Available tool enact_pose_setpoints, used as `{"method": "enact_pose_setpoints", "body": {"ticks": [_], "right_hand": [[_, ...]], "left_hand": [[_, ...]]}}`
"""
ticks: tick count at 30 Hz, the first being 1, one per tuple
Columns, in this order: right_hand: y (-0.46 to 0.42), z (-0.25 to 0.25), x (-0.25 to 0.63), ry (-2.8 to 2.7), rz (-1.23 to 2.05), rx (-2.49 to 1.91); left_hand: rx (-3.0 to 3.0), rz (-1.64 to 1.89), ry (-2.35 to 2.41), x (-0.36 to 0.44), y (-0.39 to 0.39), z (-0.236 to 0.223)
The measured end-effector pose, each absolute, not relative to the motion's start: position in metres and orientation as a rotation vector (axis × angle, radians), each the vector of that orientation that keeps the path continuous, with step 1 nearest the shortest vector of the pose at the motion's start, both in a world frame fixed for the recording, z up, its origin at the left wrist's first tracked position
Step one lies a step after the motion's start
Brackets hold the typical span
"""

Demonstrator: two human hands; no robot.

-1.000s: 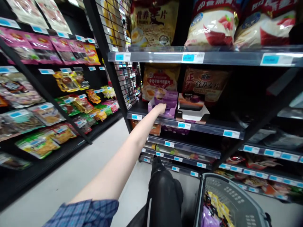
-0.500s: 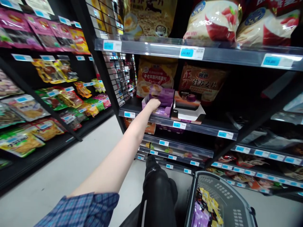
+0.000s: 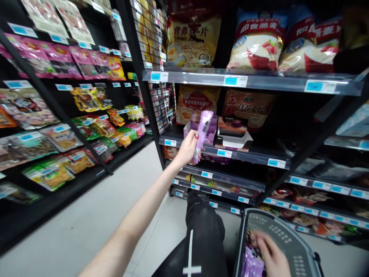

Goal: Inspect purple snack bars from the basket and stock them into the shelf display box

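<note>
My left hand (image 3: 188,147) is closed round a slim purple stick packet (image 3: 204,129), held upright in front of the shelf edge. Just behind it on the shelf stands an open purple carton (image 3: 211,135) with more purple packets, partly hidden by the hand and packet. Beside that carton is an open black and white carton (image 3: 235,134). My right hand (image 3: 271,252) is down inside a grey shopping basket (image 3: 291,240), blurred, its fingers curled together over dark wrappers. What they grip is hard to make out. Purple packets (image 3: 252,263) lie in the basket below this hand.
Large oatmeal bags (image 3: 255,42) fill the shelf above, and more cereal bags (image 3: 248,107) stand behind the cartons. A rack of snack bags (image 3: 52,169) runs along the left. My black-clad leg (image 3: 201,231) is between the left arm and the basket.
My left hand has drawn back from the purple carton with a stick packet in it. My right hand has come into view in the basket. The view has shifted slightly.
</note>
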State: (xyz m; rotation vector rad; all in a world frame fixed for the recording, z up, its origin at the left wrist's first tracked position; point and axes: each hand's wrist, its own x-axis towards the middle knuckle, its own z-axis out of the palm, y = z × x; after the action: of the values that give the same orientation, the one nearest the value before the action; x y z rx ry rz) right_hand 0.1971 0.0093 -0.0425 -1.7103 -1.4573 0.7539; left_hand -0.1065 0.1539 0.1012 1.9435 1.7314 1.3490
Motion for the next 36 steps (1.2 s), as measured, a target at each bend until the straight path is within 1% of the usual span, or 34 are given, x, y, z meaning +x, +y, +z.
{"method": "enact_pose_setpoints", "body": {"ticks": [2,3,5,6,9,11,14,16,19,23,30,36], "right_hand": [[0.031,-0.008,0.176,-1.424,0.902,-1.366],[0.039,0.012,0.164,-1.376,0.947,-1.207],[0.046,0.049,0.140,-1.311,1.128,-0.889],[0.045,0.064,0.129,-1.280,1.169,-0.783],[0.024,0.084,0.104,-1.223,1.151,-0.792],[0.006,0.079,0.094,-1.123,1.112,-0.866],[-0.012,0.059,0.086,-0.969,1.072,-0.886],[-0.017,0.047,0.085,-0.905,1.062,-0.882],[-0.017,0.038,0.085,-0.855,1.026,-0.915],[-0.016,0.036,0.086,-0.859,0.994,-0.956],[-0.009,0.033,0.088,-0.841,1.022,-0.969],[-0.007,0.031,0.091,-0.812,1.012,-0.937]], "left_hand": [[1.742,1.295,1.337,-0.090,0.092,0.092],[1.682,1.239,1.258,-0.083,0.064,0.090],[1.672,1.101,1.228,-0.074,0.018,0.089],[1.684,1.035,1.221,-0.072,0.001,0.090],[1.675,0.940,1.251,-0.076,-0.029,0.091],[1.603,0.934,1.236,-0.085,-0.038,0.088],[1.396,0.962,1.079,-0.099,-0.043,0.075],[1.229,1.077,1.015,-0.103,-0.041,0.063],[1.019,1.354,1.072,-0.099,-0.036,0.047],[0.921,1.576,1.167,-0.087,-0.031,0.038],[0.941,1.719,1.212,-0.079,-0.024,0.032],[0.926,1.706,1.190,-0.073,-0.023,0.030]]}}
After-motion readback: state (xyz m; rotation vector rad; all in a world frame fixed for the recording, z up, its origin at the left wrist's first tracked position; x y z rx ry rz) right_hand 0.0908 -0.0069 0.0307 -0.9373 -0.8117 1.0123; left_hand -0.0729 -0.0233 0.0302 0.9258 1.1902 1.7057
